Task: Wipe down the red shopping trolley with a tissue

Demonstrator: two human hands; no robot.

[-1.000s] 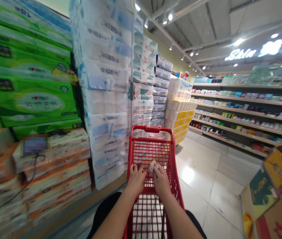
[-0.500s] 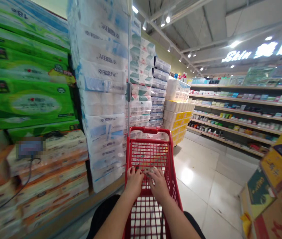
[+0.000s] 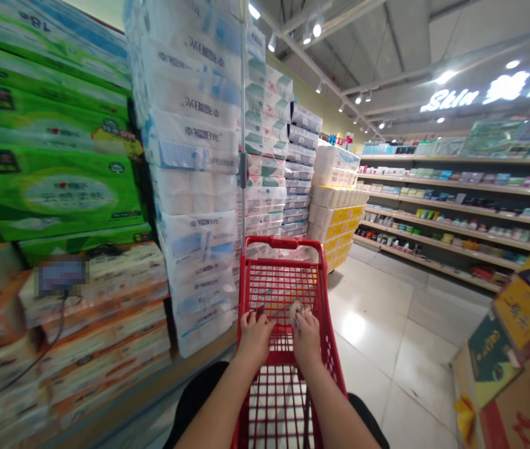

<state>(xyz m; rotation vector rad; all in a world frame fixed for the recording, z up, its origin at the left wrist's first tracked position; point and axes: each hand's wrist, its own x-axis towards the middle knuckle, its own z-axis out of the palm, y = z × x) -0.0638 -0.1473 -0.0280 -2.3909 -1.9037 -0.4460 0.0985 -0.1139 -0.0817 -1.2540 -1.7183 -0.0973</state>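
A red plastic shopping cart (image 3: 322,274) with grid walls stands directly in front of me. Over its grid is my left hand (image 3: 255,337), fingers curled down. A small dark bit shows at its fingertips, too little to name, and the hand's underside is hidden. Beside it, to the right, my right hand (image 3: 307,333) has its fingers bent round a small crumpled greyish-white thing (image 3: 296,310), which sticks out past the fingertips. The two hands are apart, and both forearms reach over the cart's near part.
Tall stacks of white paper rolls (image 3: 194,237), green tissue packs (image 3: 59,187) and orange-white packs (image 3: 106,337) line the left. A blurred device with a cable (image 3: 62,277) stands there. Cardboard boxes (image 3: 517,368) edge the right; tiled floor (image 3: 377,337) leads to stocked shelves (image 3: 456,202).
My right hand has moved slightly right, away from the left, and the crumpled thing has gone with it. The left hand stays nearly in place. The view has shifted a little.
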